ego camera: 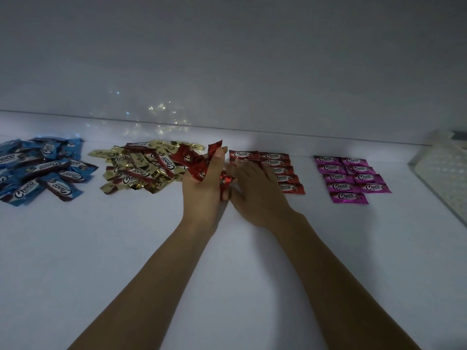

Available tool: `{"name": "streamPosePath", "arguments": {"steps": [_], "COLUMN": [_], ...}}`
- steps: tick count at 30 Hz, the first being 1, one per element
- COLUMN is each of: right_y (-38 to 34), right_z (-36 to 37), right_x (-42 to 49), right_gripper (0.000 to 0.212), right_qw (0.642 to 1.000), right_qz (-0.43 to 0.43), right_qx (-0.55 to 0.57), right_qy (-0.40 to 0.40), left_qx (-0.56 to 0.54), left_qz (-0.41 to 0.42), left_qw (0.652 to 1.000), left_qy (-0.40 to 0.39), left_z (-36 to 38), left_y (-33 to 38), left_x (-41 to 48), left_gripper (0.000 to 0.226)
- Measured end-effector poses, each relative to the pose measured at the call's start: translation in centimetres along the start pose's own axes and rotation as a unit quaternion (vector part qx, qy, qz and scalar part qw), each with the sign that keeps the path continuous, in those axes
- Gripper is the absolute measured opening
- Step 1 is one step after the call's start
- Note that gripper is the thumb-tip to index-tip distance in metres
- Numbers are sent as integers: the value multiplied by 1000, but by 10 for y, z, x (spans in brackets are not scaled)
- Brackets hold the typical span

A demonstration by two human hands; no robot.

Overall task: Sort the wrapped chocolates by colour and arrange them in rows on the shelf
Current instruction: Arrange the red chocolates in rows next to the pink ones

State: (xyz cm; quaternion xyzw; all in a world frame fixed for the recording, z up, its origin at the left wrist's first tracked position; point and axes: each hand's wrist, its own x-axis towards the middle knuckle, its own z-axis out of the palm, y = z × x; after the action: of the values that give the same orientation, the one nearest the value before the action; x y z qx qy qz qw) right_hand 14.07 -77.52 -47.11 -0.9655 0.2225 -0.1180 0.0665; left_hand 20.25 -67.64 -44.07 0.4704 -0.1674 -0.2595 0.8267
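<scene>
Several crinkly red foil chocs (192, 160) in left hand (202, 192).

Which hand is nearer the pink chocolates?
Right. The right hand lies on the red rows, left of the pink chocolates; the left hand, gripping red chocolates, is farther left by the gold pile.

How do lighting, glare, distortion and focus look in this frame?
Head view: dim, bluish light, yet print on the purple chocolates reads clearly; head view: foil glints speckle the back wall; head view: wide-angle bows the rear edge of the shelf; the white basket at right looks soft.
</scene>
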Motion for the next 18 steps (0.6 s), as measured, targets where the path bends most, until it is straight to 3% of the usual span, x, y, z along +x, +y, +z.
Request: {"name": "streamPosePath", "arguments": {"steps": [2,4,5,7,9,12,15,18], "right_y": [0,-1,-3,-9,-13,-14,-8,-6], "right_z": [-5,-13,-18,-27,-31,-38,-42,-39], "right_x": [3,4,3,1,-1,-3,-5,-6], "right_gripper": [48,33,30,25,14,9,16,18], "right_qw": [991,949,921,866,834,793,758,750], "right_qz": [19,38,40,30,26,78,139,125], "right_qx": [84,235,323,466,532,585,613,624], "right_qy": [98,206,217,177,142,149,178,180], "left_qx": [12,30,40,79,135,188,179,138], "left_qz": [-3,-6,-5,4,14,12,8,10], "left_qw": [1000,1000,999,996,987,976,979,988], "left_qy": [3,-5,-16,-44,-82,-105,-98,-72], "left_z": [2,2,1,-2,-4,-6,-6,-4], "left_y": [2,2,0,-4,-10,-14,-15,-8], "left_x": [-1,-1,-1,1,2,3,2,1], "left_gripper": [16,17,20,33,37,16,14,18]}}
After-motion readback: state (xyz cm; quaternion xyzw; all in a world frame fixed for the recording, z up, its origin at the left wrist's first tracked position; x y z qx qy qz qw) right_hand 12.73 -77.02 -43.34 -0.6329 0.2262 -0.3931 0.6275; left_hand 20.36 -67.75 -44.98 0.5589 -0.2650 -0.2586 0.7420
